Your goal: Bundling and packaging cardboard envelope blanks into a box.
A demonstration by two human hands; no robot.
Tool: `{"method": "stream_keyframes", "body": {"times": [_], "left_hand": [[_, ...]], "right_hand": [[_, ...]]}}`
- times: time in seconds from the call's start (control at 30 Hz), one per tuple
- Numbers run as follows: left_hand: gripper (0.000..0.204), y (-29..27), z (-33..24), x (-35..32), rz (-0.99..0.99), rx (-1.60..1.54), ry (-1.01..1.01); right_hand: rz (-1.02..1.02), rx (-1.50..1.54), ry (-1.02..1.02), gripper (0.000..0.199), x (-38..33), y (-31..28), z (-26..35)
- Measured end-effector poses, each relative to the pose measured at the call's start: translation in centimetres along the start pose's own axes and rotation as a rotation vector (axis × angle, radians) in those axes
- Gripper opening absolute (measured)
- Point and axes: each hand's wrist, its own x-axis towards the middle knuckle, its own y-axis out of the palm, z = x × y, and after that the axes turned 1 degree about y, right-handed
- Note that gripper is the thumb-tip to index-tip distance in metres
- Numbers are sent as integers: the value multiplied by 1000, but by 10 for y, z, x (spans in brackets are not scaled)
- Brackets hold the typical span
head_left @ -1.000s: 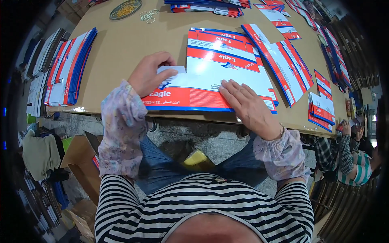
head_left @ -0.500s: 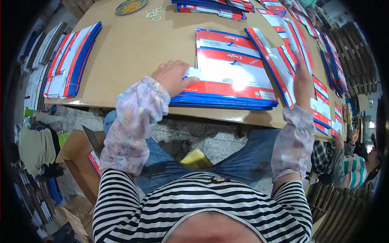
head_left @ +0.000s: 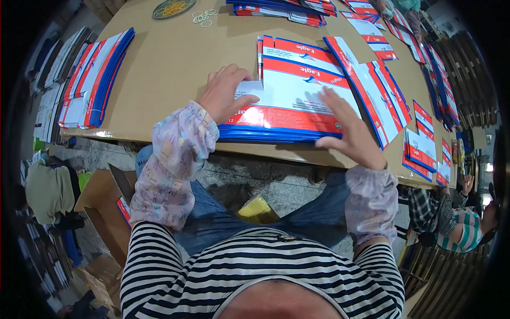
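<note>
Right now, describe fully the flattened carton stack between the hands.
The flattened carton stack lies at the near edge of the table: glossy-looking card, red and white with blue borders and a bird emblem. Layered blue edges line its near side; its far left is stepped. The left hand touches its left end; whether the right hand touches its right end is unclear.
</note>
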Motion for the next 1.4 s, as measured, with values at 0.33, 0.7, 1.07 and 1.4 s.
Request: {"method": "stream_keyframes", "body": {"times": [0.33,0.7,1.07,1.4], "left_hand": [[21,-40,15,-1,254,-350,-112],[49,-23,4,-10,250,-187,-84],[57,4,-5,-22,108,150,-74],[47,-3,-7,-12,29,13,-88]], "right_hand": [[59,-288,-126,59,-8,33,30],[-674,-343,102,28,-1,-98,33],[-283,-24,486,50,-20,20,-149],[59,-120,-46,84,6,21,12]]}}
